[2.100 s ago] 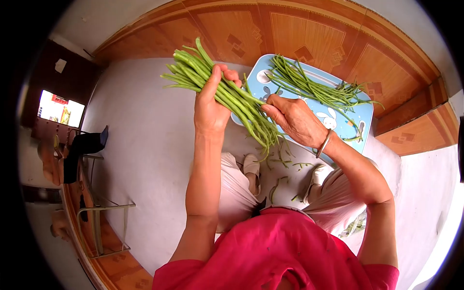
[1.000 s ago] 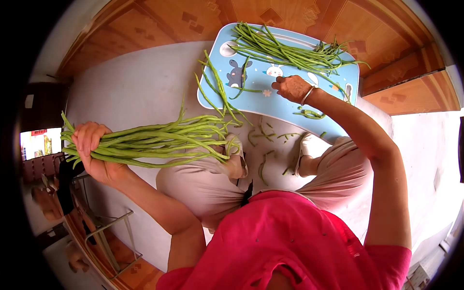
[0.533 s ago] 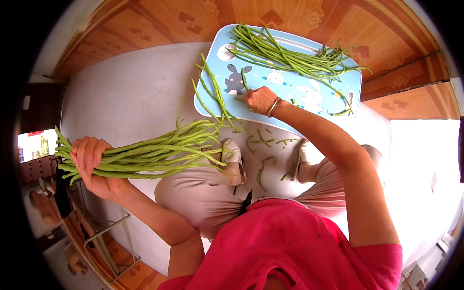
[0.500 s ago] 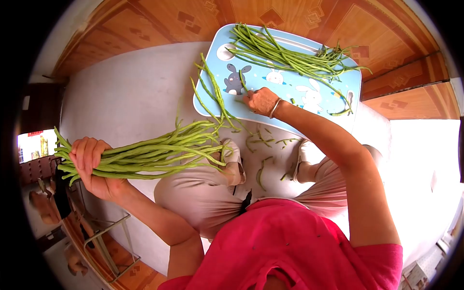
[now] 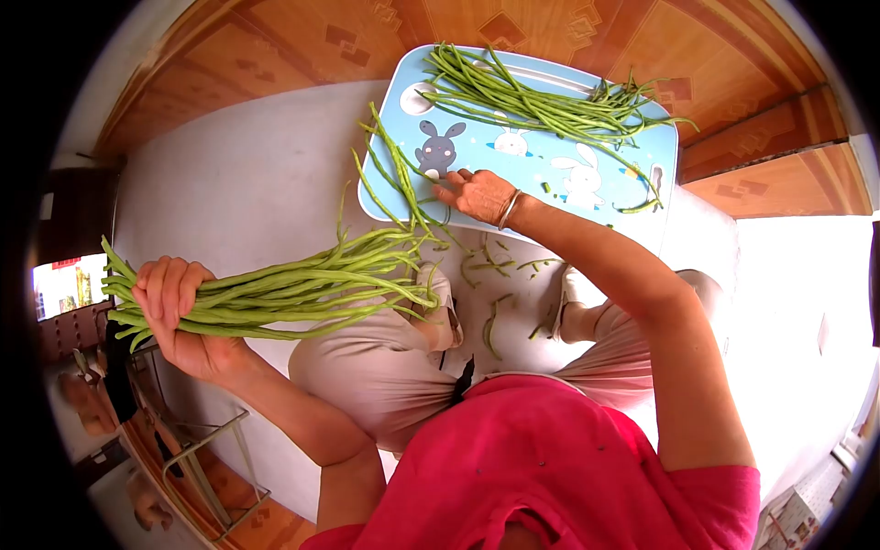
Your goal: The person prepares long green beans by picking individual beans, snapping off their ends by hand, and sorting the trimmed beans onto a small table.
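Observation:
My left hand (image 5: 179,316) is closed around one end of a thick bunch of long green beans (image 5: 293,289), lifted over the floor to the left of my knee. The bunch's loose ends reach right, above my foot. My right hand (image 5: 478,196), with a bangle at the wrist, is low over the near side of a small blue table (image 5: 541,174). Its fingers are partly spread, beside a few loose beans (image 5: 403,179) that hang over the table's left edge. A thin bean end lies close to the fingertips; contact is unclear.
A larger pile of long beans (image 5: 541,101) lies along the table's far side. Small bean bits (image 5: 490,261) are scattered on the floor (image 5: 229,165) between my feet. Wooden panels (image 5: 458,23) stand behind the table. A metal-framed rack (image 5: 206,458) is at lower left.
My right hand has shifted slightly left on the table, and its fingers have loosened from the bean piece that stood up from them. My left hand keeps its bunch in nearly the same place.

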Demonstrator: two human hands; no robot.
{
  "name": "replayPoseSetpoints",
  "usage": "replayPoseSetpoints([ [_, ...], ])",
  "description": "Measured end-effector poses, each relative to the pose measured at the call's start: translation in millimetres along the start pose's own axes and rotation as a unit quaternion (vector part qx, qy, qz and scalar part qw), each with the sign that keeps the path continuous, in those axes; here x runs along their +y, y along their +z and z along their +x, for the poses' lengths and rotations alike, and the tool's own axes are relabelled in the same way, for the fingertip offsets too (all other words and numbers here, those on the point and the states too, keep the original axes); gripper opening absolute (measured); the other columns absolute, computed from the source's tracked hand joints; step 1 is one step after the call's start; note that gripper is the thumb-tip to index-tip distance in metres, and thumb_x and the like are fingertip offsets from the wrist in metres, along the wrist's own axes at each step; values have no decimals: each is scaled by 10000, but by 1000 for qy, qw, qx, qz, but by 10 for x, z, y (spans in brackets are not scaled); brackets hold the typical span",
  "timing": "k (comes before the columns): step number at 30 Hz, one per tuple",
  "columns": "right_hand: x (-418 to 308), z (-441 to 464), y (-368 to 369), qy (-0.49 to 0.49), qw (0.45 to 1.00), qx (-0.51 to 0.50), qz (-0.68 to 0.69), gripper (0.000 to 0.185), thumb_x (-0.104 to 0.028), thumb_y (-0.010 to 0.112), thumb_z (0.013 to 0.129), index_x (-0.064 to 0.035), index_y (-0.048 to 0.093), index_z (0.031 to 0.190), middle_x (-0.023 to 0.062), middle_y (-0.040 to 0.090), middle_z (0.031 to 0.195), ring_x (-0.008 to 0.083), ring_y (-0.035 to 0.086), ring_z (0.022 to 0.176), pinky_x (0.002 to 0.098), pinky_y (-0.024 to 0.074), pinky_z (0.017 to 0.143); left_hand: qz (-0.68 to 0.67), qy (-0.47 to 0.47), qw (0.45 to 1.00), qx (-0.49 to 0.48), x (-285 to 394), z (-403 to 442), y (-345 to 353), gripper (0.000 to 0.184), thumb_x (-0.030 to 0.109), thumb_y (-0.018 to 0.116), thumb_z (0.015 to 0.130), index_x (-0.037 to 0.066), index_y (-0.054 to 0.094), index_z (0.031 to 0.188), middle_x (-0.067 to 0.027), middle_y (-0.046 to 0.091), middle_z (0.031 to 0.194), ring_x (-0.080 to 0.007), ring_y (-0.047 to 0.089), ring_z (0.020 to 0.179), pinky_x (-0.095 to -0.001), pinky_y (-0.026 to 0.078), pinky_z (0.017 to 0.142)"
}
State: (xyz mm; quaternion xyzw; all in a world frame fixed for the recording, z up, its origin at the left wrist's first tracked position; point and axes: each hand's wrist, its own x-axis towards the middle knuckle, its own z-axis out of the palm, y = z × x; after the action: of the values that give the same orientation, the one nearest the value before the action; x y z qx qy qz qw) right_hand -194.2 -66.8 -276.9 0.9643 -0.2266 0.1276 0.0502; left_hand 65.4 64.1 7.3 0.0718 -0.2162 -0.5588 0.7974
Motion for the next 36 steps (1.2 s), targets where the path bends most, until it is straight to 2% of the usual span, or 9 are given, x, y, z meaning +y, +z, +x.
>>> replayPoseSetpoints([
  [5,340,-319,-59,-37,999,-5,10,347,-100,538,794,-22,579,1130,116,582,1104,221,595,1015,316,549,732,0,-2,1000,-3,-10,-1,-9,105,101,438,984,61,444,887,19,397,663,-87,367,554,-252,348,562],
  [9,510,-259,82,53,995,32,75,473,-217,494,914,8,431,1324,169,446,1378,296,445,1265,363,422,1020,-8,-11,1000,-7,-37,-2,11,118,98,438,982,69,434,868,7,389,669,-92,378,553,-258,343,568],
  [10,555,-181,139,74,992,-29,100,555,-318,442,959,16,338,1391,184,333,1465,305,330,1353,367,297,1115,-10,-15,1000,-8,-48,1,22,125,95,438,981,72,429,859,1,386,671,-95,383,553,-261,341,572],
  [17,681,186,484,124,986,-30,108,590,-382,372,984,23,313,1408,182,292,1485,297,276,1380,363,205,1153,0,-13,1000,-7,-114,46,-6,99,95,440,980,65,434,886,6,396,675,-90,384,547,-257,345,565],
  [21,545,-198,252,23,986,-31,162,559,-360,380,989,26,337,1391,172,329,1464,287,323,1357,365,311,1109,2,-18,1000,-10,-121,58,-35,100,109,429,989,64,439,901,12,407,681,-85,370,548,-252,345,561],
  [25,461,-773,-545,-140,928,-202,282,309,-301,440,978,-40,590,1048,127,598,1062,269,587,994,378,540,786,-7,-20,1000,-6,-107,52,-65,98,101,432,985,74,433,891,12,407,688,-84,373,547,-253,341,565],
  [26,490,-922,-559,-140,942,-112,285,274,-295,459,971,-63,604,956,99,610,955,245,595,900,366,540,728,-2,-24,1000,-13,-121,55,-56,100,91,438,979,83,426,880,12,401,692,-81,377,548,-253,340,571],
  [33,834,-1161,-130,105,985,-3,137,512,-245,512,931,23,376,1346,172,411,1400,299,421,1289,368,455,992,-3,-40,999,-13,-236,64,11,120,77,443,974,92,414,859,18,380,689,-79,372,542,-253,334,566],
  [36,453,-1236,-255,58,972,-54,222,560,-274,488,949,13,315,1398,180,361,1437,298,427,1287,373,443,1003,-1,-40,999,-9,-268,67,19,117,73,438,975,92,415,862,17,374,684,-79,367,537,-254,333,563],
])
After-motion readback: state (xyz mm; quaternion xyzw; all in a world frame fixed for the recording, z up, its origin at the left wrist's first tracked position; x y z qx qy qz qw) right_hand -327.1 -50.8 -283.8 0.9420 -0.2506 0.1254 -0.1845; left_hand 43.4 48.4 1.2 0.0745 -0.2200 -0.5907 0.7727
